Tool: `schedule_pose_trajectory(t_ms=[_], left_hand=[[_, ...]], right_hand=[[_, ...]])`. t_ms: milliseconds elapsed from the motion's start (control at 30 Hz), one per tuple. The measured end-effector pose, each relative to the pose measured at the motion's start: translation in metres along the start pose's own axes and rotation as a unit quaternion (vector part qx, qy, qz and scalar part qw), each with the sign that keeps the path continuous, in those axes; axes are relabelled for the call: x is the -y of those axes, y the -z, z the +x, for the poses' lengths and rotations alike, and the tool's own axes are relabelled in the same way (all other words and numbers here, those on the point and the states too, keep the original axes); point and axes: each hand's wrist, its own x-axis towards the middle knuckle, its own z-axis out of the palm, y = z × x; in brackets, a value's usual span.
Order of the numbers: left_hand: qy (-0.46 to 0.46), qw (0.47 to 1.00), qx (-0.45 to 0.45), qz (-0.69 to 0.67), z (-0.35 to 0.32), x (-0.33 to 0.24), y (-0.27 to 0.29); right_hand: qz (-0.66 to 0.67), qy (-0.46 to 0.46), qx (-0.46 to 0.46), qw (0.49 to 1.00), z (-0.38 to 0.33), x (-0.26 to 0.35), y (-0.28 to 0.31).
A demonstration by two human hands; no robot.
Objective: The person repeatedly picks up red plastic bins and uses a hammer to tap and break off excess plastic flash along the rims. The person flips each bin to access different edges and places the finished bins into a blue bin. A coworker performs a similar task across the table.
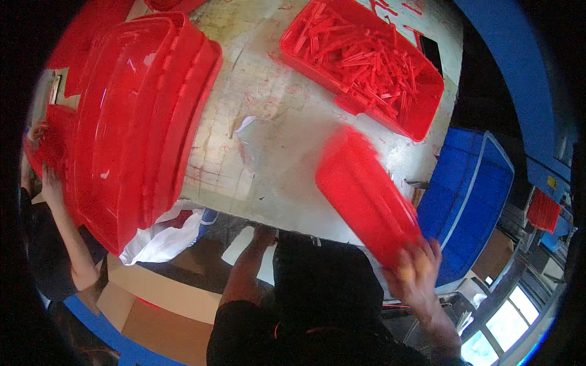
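Leftmost, red tubs [140, 122] stood stacked.
The left hand [266, 234] was near the table [274, 177], its grip impossible to tell; rightward, a blurred red box [366, 195] slanted over the table's edge, its near end held in the right hand [418, 268].

The bin [363, 195] in your right hand [418, 271] looks like smooth red plastic, its finish partly lost to motion blur. Near the worktop's left edge, you have a stack of bins [131, 116] in glossy red plastic, with bright reflections along the walls. The bin of offcuts [430, 116] by the far right corner is smooth plastic too; its strips [357, 58] look like thin, rough-cut plastic. Your worktop [238, 79] is scuffed and stained, with a dull, metal-like sheen. Past its right edge, the blue tub [467, 195] looks like plastic. Below the near edge, you have matt brown cardboard [159, 287] and a crumpled white bag [162, 241], plastic or cloth, unclear which.
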Motion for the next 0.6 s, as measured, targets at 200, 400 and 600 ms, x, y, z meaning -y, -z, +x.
schedule_pose_trajectory(t_ms=[200, 400, 600], left_hand=[[-0.007, 0.995, 0.067, 0.073, 0.003, 0.016, -0.022], [-0.029, 0.998, 0.049, -0.036, -0.027, 0.035, 0.051], [-0.074, 0.974, 0.006, -0.213, -0.082, -0.013, 0.217]], right_hand=[[0.029, 0.076, 0.047, 0.996, 0.076, 0.011, -0.078], [0.094, 0.167, -0.015, 0.981, 0.068, 0.006, -0.082], [0.167, 0.185, -0.075, 0.965, 0.074, 0.007, -0.086]])
